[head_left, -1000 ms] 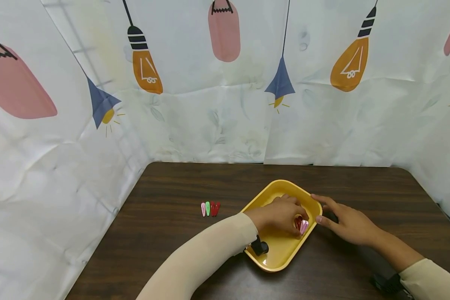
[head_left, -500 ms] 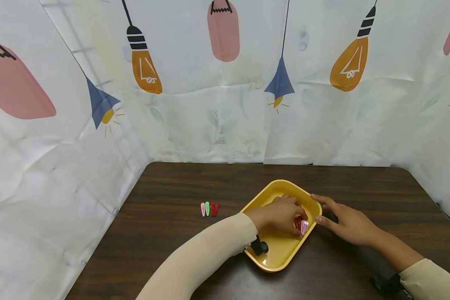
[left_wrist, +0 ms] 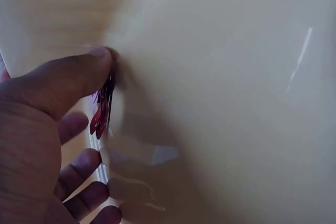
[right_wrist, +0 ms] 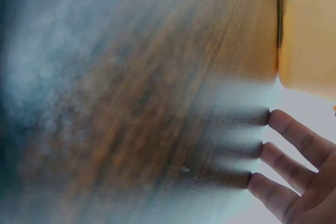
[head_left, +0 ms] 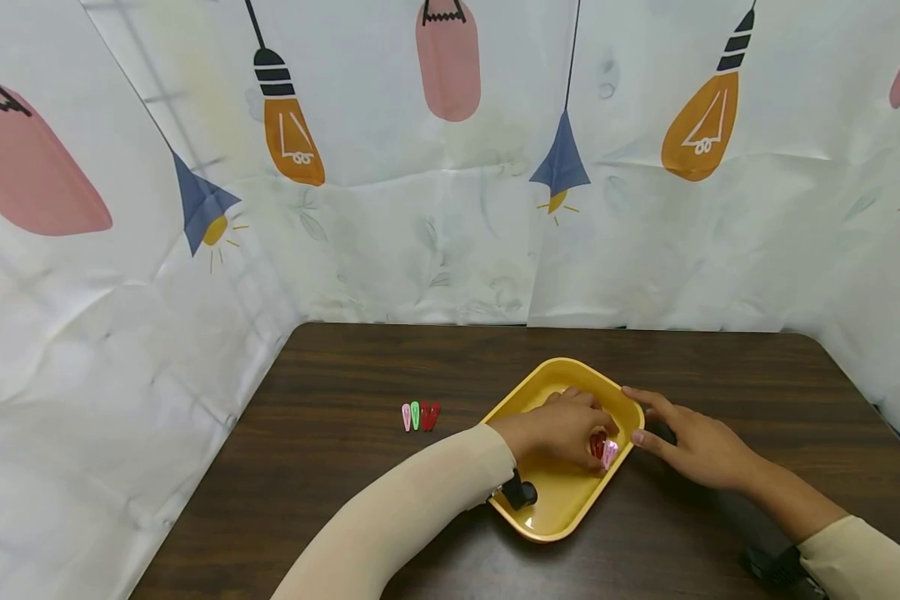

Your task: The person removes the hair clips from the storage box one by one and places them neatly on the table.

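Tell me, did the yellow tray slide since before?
No. The tray sits at the same spot on the table, equally far from the clips. The right hand touches its edge; the left hand holds clips inside.

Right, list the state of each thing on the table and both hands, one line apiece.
yellow tray: flat on the table, clips inside.
red and pink clips: in the tray, pinched by the left hand.
right hand: flat on the table, thumb at the tray rim.
row of clips: lying on the table, untouched.

No readable text, no labels, brands, numbers or signs on anything in view
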`<action>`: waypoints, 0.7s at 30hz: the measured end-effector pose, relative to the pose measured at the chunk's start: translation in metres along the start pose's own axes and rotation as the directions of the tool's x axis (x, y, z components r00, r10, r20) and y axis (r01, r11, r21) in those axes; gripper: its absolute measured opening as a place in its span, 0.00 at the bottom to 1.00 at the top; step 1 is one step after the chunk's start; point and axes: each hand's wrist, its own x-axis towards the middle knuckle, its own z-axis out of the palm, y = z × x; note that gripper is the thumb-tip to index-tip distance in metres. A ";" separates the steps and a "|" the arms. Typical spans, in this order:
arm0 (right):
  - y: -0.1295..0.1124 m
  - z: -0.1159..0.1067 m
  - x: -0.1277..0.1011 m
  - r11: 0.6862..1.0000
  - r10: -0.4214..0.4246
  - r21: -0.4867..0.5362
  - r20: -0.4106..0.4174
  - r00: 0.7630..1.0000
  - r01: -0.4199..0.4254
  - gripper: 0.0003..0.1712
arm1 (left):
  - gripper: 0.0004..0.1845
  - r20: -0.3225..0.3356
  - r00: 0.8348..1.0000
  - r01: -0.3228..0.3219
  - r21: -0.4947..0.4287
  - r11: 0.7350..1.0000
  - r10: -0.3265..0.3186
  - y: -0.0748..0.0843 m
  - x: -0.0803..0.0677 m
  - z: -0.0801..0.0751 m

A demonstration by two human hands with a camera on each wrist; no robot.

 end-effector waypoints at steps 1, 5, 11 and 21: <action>0.000 0.001 0.000 1.000 0.001 -0.002 -0.001 1.000 -0.001 0.36 | 0.28 0.001 1.000 0.003 0.003 1.000 -0.003 0.000 0.000 0.000; 0.002 0.003 0.000 1.000 0.006 -0.004 -0.002 1.000 -0.006 0.36 | 0.29 0.014 1.000 0.020 0.001 1.000 -0.020 -0.001 0.002 0.000; 0.002 0.003 0.000 1.000 0.009 -0.004 -0.006 1.000 -0.010 0.36 | 0.29 0.023 0.999 0.027 0.005 1.000 -0.027 -0.001 0.003 0.000; -0.001 -0.001 0.000 1.000 0.003 -0.003 -0.006 1.000 -0.003 0.36 | 0.24 0.016 0.999 0.028 0.005 1.000 -0.028 0.000 0.003 -0.002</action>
